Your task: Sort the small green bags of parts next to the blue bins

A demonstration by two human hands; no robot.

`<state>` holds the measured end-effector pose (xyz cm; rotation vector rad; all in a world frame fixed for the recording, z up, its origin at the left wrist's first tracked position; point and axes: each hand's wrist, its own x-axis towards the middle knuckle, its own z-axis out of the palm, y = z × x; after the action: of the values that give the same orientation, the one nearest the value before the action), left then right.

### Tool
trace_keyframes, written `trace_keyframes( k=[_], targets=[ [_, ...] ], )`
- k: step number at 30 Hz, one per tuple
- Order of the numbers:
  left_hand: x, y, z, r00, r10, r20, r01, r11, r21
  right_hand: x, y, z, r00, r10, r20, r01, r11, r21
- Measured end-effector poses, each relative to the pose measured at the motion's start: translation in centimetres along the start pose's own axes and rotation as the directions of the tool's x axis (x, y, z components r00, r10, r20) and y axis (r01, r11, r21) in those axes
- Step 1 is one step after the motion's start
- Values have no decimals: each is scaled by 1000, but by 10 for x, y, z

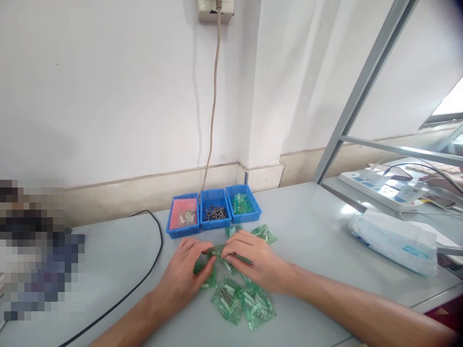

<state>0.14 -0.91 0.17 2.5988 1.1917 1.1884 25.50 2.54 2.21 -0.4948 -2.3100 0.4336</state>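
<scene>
My left hand (188,267) and my right hand (255,258) pinch the top edge of one small green plastic bag (218,250) between them. White and metal pieces show faintly low in this bag. Around my hands lie several more green bags, among them a filled bag (227,300) with screws and white plugs and another bag (258,306) beside it. Behind my right hand rests a further bag (265,234). Fingers of both hands are closed, and my right hand hides part of the bags under it.
Three blue bins stand by the wall: a left bin (183,233) with white pieces on pink, a middle bin (215,223) with screws, a right bin (258,214) with green bags. A black cable (159,246) crosses the left side. A wipes pack (396,243) lies right, near a metal frame (347,120).
</scene>
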Motion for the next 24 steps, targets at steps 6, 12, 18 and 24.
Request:
trace_keyframes(
  k=[6, 12, 18, 24],
  targets=[
    [-1, -1, 1, 1000, -8, 3, 8, 1000, -9, -1, -5, -4, 992, 113, 49, -116, 992, 47],
    [0, 1, 0, 999, -22, -25, 22, 1000, -10, -1, -8, -5, 989, 144, 32, -145, 989, 31],
    [-2, -1, 3, 996, -51, -71, 50, 999, -17, 1, -4, -3, 996, 88, -32, -89, 996, -30],
    [0, 0, 0, 999, 17, -30, -18, 1000, -19, -2, 0, -1, 997, 80, -25, -81, 996, -40]
  ],
)
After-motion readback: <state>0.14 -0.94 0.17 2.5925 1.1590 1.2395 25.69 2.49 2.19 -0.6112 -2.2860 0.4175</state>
